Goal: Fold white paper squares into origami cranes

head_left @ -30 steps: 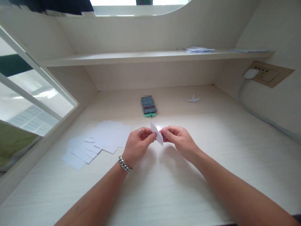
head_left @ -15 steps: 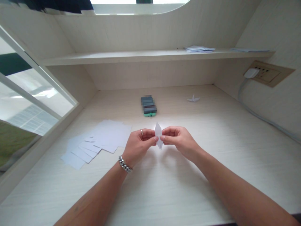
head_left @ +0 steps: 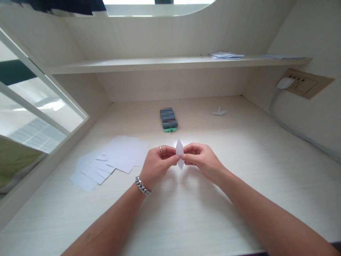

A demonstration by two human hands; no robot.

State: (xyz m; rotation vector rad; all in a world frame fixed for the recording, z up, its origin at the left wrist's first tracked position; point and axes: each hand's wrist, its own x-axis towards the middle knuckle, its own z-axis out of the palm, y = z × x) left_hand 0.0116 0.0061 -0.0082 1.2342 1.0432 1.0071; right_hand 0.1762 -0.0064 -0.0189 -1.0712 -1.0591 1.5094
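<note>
Here, the left hand (head_left: 159, 161) is pinching a folded paper (head_left: 179, 146), and the right hand (head_left: 203, 159) is clasping its right edge, the two nearly meeting. The paper is standing upright over the desk (head_left: 183, 220). Around it as clock centre, white sheets (head_left: 125, 153) are overlapping at nine, a blurred dark object with a green end (head_left: 168, 119) is resting just before twelve, and a winged paper figure (head_left: 219, 112) is sitting between one and two.

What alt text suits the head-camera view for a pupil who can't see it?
A person's left hand and right hand pinch a folded white paper over a pale desk. White sheets lie spread at left; a pixelated object and a paper figure sit farther back.
</note>
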